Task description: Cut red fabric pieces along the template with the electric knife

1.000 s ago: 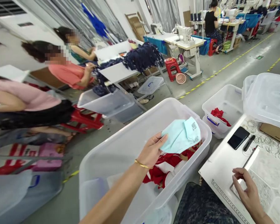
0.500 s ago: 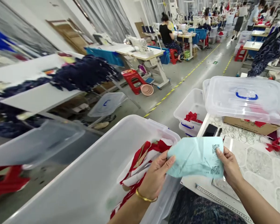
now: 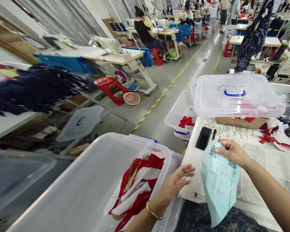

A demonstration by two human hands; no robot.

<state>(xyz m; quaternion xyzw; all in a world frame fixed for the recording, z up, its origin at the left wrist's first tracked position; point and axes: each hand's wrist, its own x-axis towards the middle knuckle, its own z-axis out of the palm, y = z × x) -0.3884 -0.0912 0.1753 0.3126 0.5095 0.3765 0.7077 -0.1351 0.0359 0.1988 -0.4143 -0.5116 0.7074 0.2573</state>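
Note:
A light blue printed paper sheet [image 3: 219, 187] with QR codes hangs from my right hand [image 3: 233, 153], pinched near its upper edge between thumb and fingers. Apart from the paper, my left hand [image 3: 177, 180] is held open with fingers stretched out, above the near right rim of a large clear plastic bin [image 3: 87, 174]. Red, white and tan fabric strips [image 3: 135, 183] lie in that bin, to the left of my left wrist, which wears a gold bangle [image 3: 152, 211]. Beyond the paper, a black phone [image 3: 203, 138] lies on the white table [image 3: 189, 170].
A smaller bin [image 3: 176, 111] holding red fabric pieces stands beside the table. On the table are a lidded clear box [image 3: 234, 100], a cardboard box [image 3: 241, 122] and a clear compartment tray [image 3: 280, 164]. A red stool [image 3: 113, 90] stands across the aisle [image 3: 159, 90]; people sit at sewing machines further off.
My left hand has let go of the paper and opened. The paper now hangs down from my right hand alone. The view has turned to the right.

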